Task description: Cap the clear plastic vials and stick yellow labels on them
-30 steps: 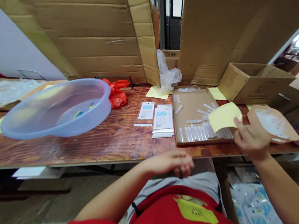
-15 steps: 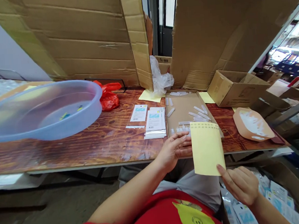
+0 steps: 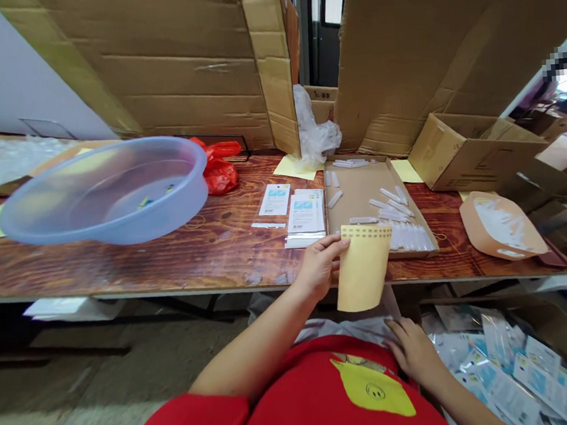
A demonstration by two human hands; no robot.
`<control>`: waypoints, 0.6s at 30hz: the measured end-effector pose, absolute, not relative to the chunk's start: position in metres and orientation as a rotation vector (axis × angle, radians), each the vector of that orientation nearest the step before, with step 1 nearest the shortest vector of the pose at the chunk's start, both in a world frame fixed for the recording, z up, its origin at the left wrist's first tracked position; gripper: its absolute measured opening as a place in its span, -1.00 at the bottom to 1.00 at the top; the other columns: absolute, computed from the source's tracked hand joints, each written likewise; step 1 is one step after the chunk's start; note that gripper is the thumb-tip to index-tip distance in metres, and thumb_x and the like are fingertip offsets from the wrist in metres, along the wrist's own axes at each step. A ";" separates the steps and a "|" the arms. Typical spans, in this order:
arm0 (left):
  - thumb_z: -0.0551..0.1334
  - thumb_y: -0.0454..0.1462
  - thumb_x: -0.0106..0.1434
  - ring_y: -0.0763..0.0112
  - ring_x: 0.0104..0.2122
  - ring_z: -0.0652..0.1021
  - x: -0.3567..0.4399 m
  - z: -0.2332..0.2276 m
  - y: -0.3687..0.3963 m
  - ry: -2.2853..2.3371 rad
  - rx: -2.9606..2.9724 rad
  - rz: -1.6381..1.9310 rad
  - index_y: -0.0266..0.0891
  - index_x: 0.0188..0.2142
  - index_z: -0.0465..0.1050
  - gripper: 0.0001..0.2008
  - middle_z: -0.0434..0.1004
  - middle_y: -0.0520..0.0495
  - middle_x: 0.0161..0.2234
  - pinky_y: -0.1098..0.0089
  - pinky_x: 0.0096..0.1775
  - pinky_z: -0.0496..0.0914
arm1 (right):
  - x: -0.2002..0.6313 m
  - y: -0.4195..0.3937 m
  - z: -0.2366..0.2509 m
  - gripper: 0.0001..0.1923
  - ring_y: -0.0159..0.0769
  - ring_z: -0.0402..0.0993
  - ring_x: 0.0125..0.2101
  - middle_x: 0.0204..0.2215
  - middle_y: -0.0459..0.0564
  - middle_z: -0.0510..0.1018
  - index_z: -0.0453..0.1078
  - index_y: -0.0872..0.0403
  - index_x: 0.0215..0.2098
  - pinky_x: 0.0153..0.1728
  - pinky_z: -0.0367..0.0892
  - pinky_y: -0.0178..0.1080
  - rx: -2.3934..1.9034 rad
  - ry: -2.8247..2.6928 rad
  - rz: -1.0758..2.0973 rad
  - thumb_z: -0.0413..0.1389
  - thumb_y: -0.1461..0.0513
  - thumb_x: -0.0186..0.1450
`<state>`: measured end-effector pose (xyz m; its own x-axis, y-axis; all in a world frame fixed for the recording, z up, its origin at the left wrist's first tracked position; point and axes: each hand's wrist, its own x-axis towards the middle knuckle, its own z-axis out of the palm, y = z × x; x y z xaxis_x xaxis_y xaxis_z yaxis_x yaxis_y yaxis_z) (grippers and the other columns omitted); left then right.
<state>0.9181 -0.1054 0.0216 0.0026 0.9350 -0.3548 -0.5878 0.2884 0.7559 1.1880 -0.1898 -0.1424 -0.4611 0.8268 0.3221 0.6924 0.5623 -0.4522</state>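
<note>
My left hand (image 3: 318, 267) pinches the upper left edge of a yellow sheet (image 3: 364, 273) between thumb and fingers. The sheet hangs over the table's front edge, slightly curved, with small dark marks in rows along its top. My right hand (image 3: 414, 346) lies on my lap beside the red shirt, fingers stretched out and holding nothing that I can see. Behind the sheet, a shallow cardboard tray (image 3: 358, 190) holds clear plastic tubes (image 3: 410, 236), some lined up and others loose. Left of the tray lie a stack of printed cards (image 3: 304, 214) and a single card (image 3: 275, 200).
A big translucent blue basin (image 3: 166, 218) stands on the left, touching a red plastic bag (image 3: 221, 171). To the right are an open cardboard box (image 3: 475, 151) and a peach-coloured bowl (image 3: 479, 233) of clear pieces. Below, a carton holds many packaged cards (image 3: 502, 365).
My right hand has let go of the sheet's lower corner and dropped to my lap. The sheet, now gripped by my left hand, has moved left. The view has shifted slightly.
</note>
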 end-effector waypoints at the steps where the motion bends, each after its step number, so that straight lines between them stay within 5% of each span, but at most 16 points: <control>1: 0.60 -0.11 -0.31 0.45 -0.55 0.56 0.917 0.023 -0.105 0.969 0.444 1.250 -0.24 -0.30 0.61 -0.46 0.63 0.01 -0.45 0.49 -0.54 0.37 | 1.186 -0.187 -0.159 -0.69 -0.13 0.54 -0.30 -0.34 0.15 0.60 0.52 0.06 -0.27 -0.31 0.42 -0.12 -1.286 -2.266 0.455 -0.01 0.10 0.42; 5: 0.62 -0.15 -0.35 0.49 -0.57 0.54 0.915 0.029 -0.106 1.014 0.426 1.269 -0.24 -0.33 0.59 -0.47 0.61 0.05 -0.47 0.50 -0.54 0.36 | 1.185 -0.181 -0.182 -0.47 -0.18 0.54 -0.41 -0.49 0.09 0.55 0.42 0.07 -0.47 -0.38 0.46 -0.17 -1.351 -2.260 0.775 -0.15 -0.03 0.45; 10: 0.63 -0.16 -0.34 0.45 -0.53 0.57 0.917 0.031 -0.109 1.074 0.406 1.272 -0.24 -0.37 0.54 -0.48 0.61 0.02 -0.48 0.47 -0.49 0.42 | 1.207 -0.180 -0.130 -0.50 -0.33 0.48 -0.58 -0.62 -0.06 0.51 0.42 0.08 -0.56 -0.56 0.35 -0.34 -1.262 -2.359 1.162 0.02 -0.04 0.39; 12: 0.62 -0.15 -0.32 0.45 -0.51 0.57 0.920 0.029 -0.108 1.075 0.425 1.282 -0.26 -0.38 0.56 -0.50 0.61 0.01 -0.48 0.45 -0.44 0.45 | 1.210 -0.173 -0.089 -0.61 -0.30 0.53 -0.47 -0.52 -0.03 0.56 0.47 0.07 -0.50 -0.45 0.41 -0.30 -1.258 -2.336 1.043 0.07 0.04 0.39; 15: 0.62 -0.09 -0.32 0.46 -0.51 0.57 0.927 0.025 -0.105 1.046 0.494 1.283 -0.28 -0.39 0.59 -0.49 0.60 0.01 -0.50 0.42 -0.38 0.48 | 1.192 -0.155 -0.021 -0.94 -0.27 0.54 -0.31 -0.33 0.01 0.59 0.50 0.04 -0.23 -0.30 0.45 -0.25 -1.030 -2.090 0.385 0.17 0.27 0.34; 18: 0.62 -0.06 -0.35 0.47 -0.52 0.56 0.936 0.025 -0.105 1.023 0.560 1.283 -0.29 -0.41 0.61 -0.47 0.60 0.02 -0.52 0.41 -0.38 0.49 | 1.156 -0.137 0.029 -0.69 -0.27 0.52 -0.30 -0.31 0.02 0.58 0.46 0.07 -0.10 -0.22 0.47 -0.21 -0.755 -1.998 -0.049 0.23 0.47 0.23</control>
